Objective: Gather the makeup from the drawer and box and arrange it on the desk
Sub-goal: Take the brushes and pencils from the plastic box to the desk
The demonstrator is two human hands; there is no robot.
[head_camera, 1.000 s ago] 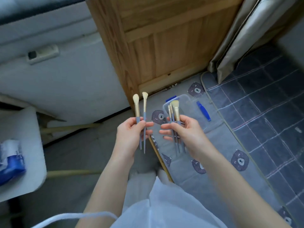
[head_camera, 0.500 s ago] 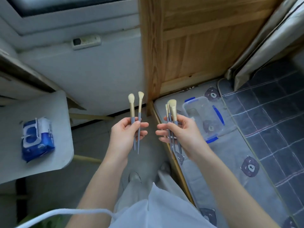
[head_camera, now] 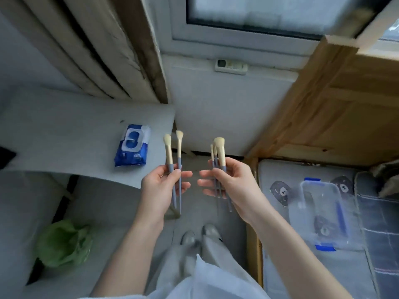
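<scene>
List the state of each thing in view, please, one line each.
left hand, grips two brushes, bristles up
right hand, grips three brushes, bristles up
wipes pack, closed, flat on desk
clear box, on bedding, lid unclear
green bag, crumpled

clear box [head_camera: 323, 190] blurred, dark object [head_camera: 5, 157] cut off

Brushes [head_camera: 220, 154]: soft bristles, matt handles; desk [head_camera: 64, 130] smooth, matt; wipes pack [head_camera: 132, 145] on desk, glossy plastic film; box [head_camera: 323, 210] right of desk, clear plastic; panel [head_camera: 336, 108] right of desk, grained wood.
</scene>
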